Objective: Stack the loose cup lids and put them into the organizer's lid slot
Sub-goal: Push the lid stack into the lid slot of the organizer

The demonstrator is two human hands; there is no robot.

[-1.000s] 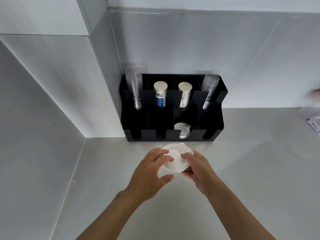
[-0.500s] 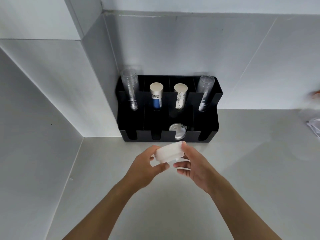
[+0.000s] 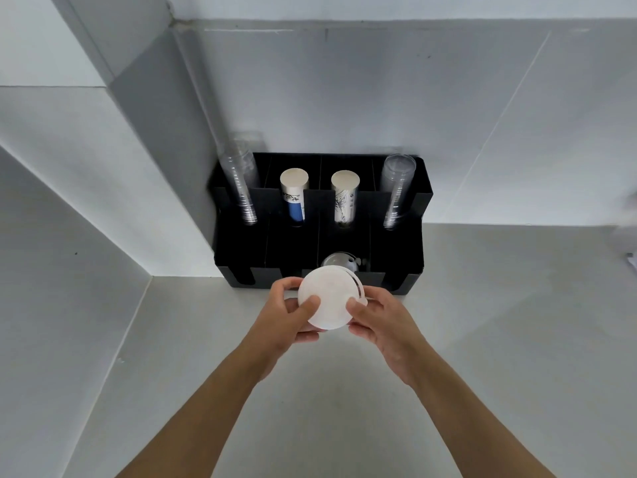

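A stack of white cup lids (image 3: 329,296) is held upright on edge, its flat round face turned toward me, just in front of the black organizer (image 3: 396,250). My left hand (image 3: 287,313) grips the stack's left side with the thumb on its face. My right hand (image 3: 377,317) holds the right side the same way. Right behind the stack, a clear lid (image 3: 339,262) sits in the organizer's third front slot, partly hidden by the stack.
The organizer stands against the back wall in a corner of the grey counter (image 3: 499,322). Its rear slots hold two clear cup stacks (image 3: 241,181) (image 3: 396,191) and two paper cup stacks (image 3: 293,198) (image 3: 344,198). A blurred object lies at the far right edge (image 3: 629,232).
The lid stack was lifted off the counter, tipped up on edge, and brought closer to the organizer's front; both hands moved with it.
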